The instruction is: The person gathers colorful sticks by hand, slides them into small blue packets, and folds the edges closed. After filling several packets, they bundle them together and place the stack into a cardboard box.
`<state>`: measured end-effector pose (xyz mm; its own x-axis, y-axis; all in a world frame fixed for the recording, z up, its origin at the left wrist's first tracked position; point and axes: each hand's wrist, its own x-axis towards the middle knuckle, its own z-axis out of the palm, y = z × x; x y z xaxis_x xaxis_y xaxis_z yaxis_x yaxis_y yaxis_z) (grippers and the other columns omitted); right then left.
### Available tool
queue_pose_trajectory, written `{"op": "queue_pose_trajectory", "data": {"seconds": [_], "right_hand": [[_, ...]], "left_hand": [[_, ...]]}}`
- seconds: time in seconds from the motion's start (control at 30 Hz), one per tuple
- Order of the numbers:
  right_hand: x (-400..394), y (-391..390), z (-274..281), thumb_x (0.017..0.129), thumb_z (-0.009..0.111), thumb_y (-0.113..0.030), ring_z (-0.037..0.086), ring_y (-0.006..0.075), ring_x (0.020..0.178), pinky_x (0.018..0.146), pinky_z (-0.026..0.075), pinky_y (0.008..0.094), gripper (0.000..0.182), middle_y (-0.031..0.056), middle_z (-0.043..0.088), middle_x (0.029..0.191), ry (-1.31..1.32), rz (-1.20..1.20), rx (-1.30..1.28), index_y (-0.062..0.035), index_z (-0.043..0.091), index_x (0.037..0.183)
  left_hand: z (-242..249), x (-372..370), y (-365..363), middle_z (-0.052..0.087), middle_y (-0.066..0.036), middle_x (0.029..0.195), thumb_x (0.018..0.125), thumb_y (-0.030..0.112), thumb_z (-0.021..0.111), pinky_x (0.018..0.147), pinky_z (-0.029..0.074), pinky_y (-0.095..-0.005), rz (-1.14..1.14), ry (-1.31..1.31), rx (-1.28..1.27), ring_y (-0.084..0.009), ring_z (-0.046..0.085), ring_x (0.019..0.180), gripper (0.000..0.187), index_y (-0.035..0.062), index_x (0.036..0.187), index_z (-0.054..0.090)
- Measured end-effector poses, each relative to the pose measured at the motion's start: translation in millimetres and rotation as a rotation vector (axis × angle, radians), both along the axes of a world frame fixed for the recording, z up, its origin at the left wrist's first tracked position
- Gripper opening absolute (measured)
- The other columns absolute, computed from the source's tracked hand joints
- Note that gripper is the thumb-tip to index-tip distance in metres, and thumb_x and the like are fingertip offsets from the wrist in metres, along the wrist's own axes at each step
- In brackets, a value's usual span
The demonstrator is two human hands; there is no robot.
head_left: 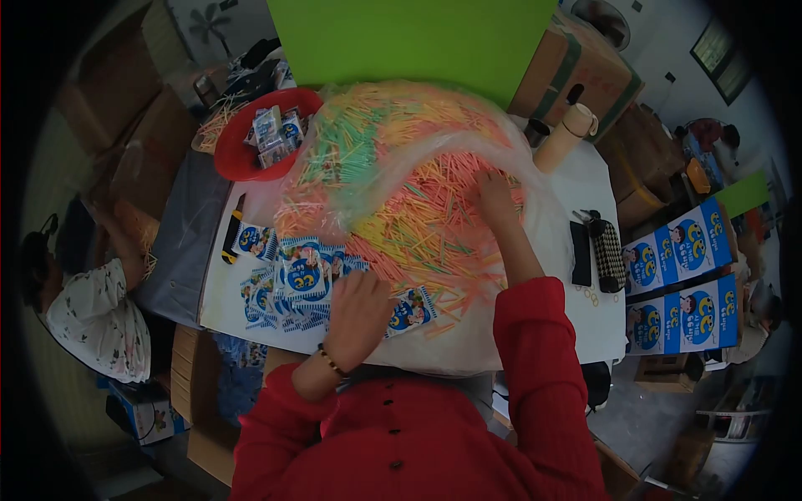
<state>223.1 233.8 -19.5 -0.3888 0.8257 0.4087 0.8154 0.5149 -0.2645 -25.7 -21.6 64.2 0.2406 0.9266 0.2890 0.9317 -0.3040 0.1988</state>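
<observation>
A large clear plastic bag (393,159) lies open on the white table, full of thin sticks (434,213) in pink, yellow, orange and green. My right hand (493,199) reaches into the bag's opening and touches the pink sticks; its fingertips are partly hidden among them. Nearer to me, my left hand (361,317) is over the table's front part, fingers bent and pointing away from me, and whether it holds anything is hidden. Just right of it lies a blue and white packet (409,311). A pile of similar packets (292,280) is to its left.
A red bowl (225,154) with small packs stands at the back left, near a yellow and black cutter (233,234). On the right are a beige bottle (568,138), a checkered pouch (607,255) and printed boxes (685,313). Another person (100,321) sits at the left.
</observation>
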Motion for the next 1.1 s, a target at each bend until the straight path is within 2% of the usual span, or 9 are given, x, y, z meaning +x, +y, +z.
{"op": "queue_pose_trajectory", "data": {"seconds": [0.33, 0.43, 0.53, 0.6, 0.7, 0.83, 0.93, 1.03, 1.1], "right_hand": [[-11.3, 32.1, -37.2, 0.087, 0.047, -0.010, 0.064, 0.0326, 0.084, 0.074, 0.053, 0.0421, 0.018, 0.0196, 0.063, 0.091, -0.445, -0.093, 0.006, 0.0020, 0.058, 0.096], [4.7, 13.7, -30.4, 0.088, 0.050, -0.007, 0.064, 0.0313, 0.086, 0.074, 0.053, 0.0388, 0.013, 0.0185, 0.064, 0.089, -0.160, -0.034, 0.150, 0.0001, 0.058, 0.095], [5.7, -31.4, -1.5, 0.091, 0.052, -0.005, 0.063, 0.0245, 0.088, 0.076, 0.051, 0.0345, 0.012, 0.0113, 0.064, 0.093, 0.305, -0.199, -0.225, -0.0019, 0.058, 0.102], [0.8, -55.5, -5.8, 0.093, 0.055, -0.006, 0.059, 0.0190, 0.090, 0.080, 0.048, 0.0322, 0.015, 0.0045, 0.060, 0.096, 1.287, 0.085, -0.384, -0.0030, 0.056, 0.108], [5.6, -74.3, -45.6, 0.096, 0.055, -0.009, 0.055, 0.0083, 0.090, 0.076, 0.048, 0.0246, 0.025, -0.0012, 0.060, 0.092, 1.005, 0.088, -0.228, -0.0036, 0.054, 0.120], [6.9, -91.8, -58.2, 0.096, 0.054, -0.007, 0.054, 0.0073, 0.086, 0.075, 0.045, 0.0213, 0.027, -0.0014, 0.058, 0.091, 1.161, -0.025, -0.439, -0.0039, 0.053, 0.123], [10.0, -86.0, -52.9, 0.096, 0.054, -0.009, 0.053, 0.0065, 0.082, 0.075, 0.045, 0.0199, 0.027, -0.0017, 0.058, 0.089, 0.947, -0.028, -0.421, -0.0028, 0.053, 0.122], [11.0, -80.3, -34.5, 0.097, 0.051, -0.014, 0.057, 0.0119, 0.088, 0.079, 0.047, 0.0262, 0.018, 0.0046, 0.063, 0.097, 1.066, -0.072, -0.517, -0.0028, 0.059, 0.109], [15.4, -71.5, -27.4, 0.100, 0.048, -0.018, 0.057, 0.0145, 0.081, 0.076, 0.049, 0.0290, 0.019, 0.0040, 0.061, 0.086, 1.486, -0.154, -0.587, -0.0038, 0.059, 0.101]], "left_hand": [[-70.9, 19.3, 32.8, 0.059, -0.008, 0.093, 0.065, 0.026, 0.080, 0.083, 0.038, -0.0379, -0.074, -0.114, -0.203, -0.0265, 0.053, 0.097, 0.041, 0.0057, 0.095, 0.061], [-75.3, 11.8, 34.1, 0.061, -0.006, 0.089, 0.071, 0.022, 0.076, 0.083, 0.038, -0.0378, -0.090, -0.199, -0.173, -0.0262, 0.054, 0.094, 0.030, 0.0073, 0.094, 0.065], [-76.1, 10.0, 33.4, 0.063, -0.005, 0.090, 0.077, 0.018, 0.071, 0.083, 0.038, -0.0382, -0.100, -0.284, -0.107, -0.0259, 0.056, 0.091, 0.018, 0.0092, 0.093, 0.068], [-74.3, 11.3, 32.6, 0.063, -0.005, 0.090, 0.079, 0.018, 0.069, 0.083, 0.038, -0.0380, -0.107, -0.301, -0.078, -0.0257, 0.056, 0.091, 0.016, 0.0099, 0.093, 0.070], [-78.1, 15.8, 34.3, 0.063, -0.005, 0.090, 0.080, 0.017, 0.068, 0.083, 0.038, -0.0382, -0.137, -0.338, -0.024, -0.0256, 0.056, 0.091, 0.014, 0.0101, 0.093, 0.070], [-89.3, 21.1, 36.3, 0.063, -0.006, 0.090, 0.081, 0.014, 0.067, 0.083, 0.039, -0.0394, -0.174, -0.426, 0.034, -0.0263, 0.056, 0.090, 0.014, 0.0080, 0.093, 0.068], [-91.3, 21.6, 40.7, 0.062, -0.007, 0.088, 0.079, 0.012, 0.068, 0.084, 0.041, -0.0410, -0.118, -0.478, -0.072, -0.0273, 0.057, 0.089, 0.014, 0.0059, 0.091, 0.064], [-89.6, 17.7, 47.0, 0.062, -0.009, 0.086, 0.079, 0.012, 0.067, 0.085, 0.041, -0.0404, -0.162, -0.373, -0.096, -0.0288, 0.058, 0.090, 0.012, 0.0050, 0.088, 0.062], [-83.7, 16.1, 51.0, 0.062, -0.009, 0.086, 0.080, 0.011, 0.066, 0.082, 0.042, -0.0405, -0.159, -0.263, 0.021, -0.0297, 0.058, 0.089, 0.013, 0.0048, 0.091, 0.063]]}}
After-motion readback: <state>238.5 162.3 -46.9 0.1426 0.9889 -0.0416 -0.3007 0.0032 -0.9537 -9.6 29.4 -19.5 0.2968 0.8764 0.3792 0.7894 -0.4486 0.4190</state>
